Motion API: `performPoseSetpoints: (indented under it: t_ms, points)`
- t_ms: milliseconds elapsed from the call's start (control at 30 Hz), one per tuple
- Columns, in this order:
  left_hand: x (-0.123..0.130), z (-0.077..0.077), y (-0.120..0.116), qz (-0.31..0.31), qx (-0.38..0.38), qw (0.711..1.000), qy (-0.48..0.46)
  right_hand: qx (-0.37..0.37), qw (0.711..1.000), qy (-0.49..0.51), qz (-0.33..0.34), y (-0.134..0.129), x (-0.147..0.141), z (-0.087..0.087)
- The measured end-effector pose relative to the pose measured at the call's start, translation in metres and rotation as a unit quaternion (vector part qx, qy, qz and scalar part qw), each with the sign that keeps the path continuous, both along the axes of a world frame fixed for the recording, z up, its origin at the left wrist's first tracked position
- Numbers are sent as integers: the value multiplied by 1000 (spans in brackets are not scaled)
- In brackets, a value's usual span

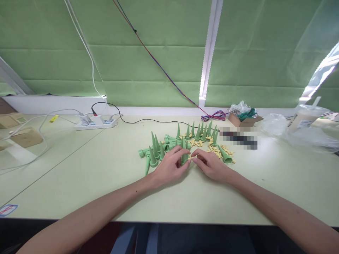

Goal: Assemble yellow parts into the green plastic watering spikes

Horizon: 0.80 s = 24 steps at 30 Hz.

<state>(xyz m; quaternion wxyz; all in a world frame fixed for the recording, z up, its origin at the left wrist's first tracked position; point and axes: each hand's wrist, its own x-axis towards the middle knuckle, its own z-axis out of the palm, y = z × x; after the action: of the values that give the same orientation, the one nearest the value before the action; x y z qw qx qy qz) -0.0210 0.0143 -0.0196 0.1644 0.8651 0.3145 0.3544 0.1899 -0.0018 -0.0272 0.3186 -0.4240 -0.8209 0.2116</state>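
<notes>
My left hand (171, 165) curls its thumb and fingers around an upright green plastic cone spike (183, 157). My right hand (212, 165) pinches a small yellow plastic piece (190, 158) at the side of that spike, close to my left thumb. Several green spikes (153, 158) stand or lie to the left of my left hand. Beyond my hands more spikes (197, 134) stand in a curved row, some with yellow pieces at their bases. Loose yellow pieces (196, 143) are scattered in front of this row. One spike (225, 154) lies on its side among more of them.
A white power strip (96, 122) with plugs and cables sits at the back left. Along the right back are an open cardboard box (245, 120), a plastic bag (275, 124) and a drink cup (304, 118). Small boxes (26, 137) stand at far left.
</notes>
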Motion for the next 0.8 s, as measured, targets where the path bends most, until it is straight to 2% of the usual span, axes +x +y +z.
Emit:
performPoseSetpoints:
  t_ms: [800]
  points:
    - [0, -1, -1, -10, -5, 1000, 9, 28, 999, -25, -4, 5, -1, -5]
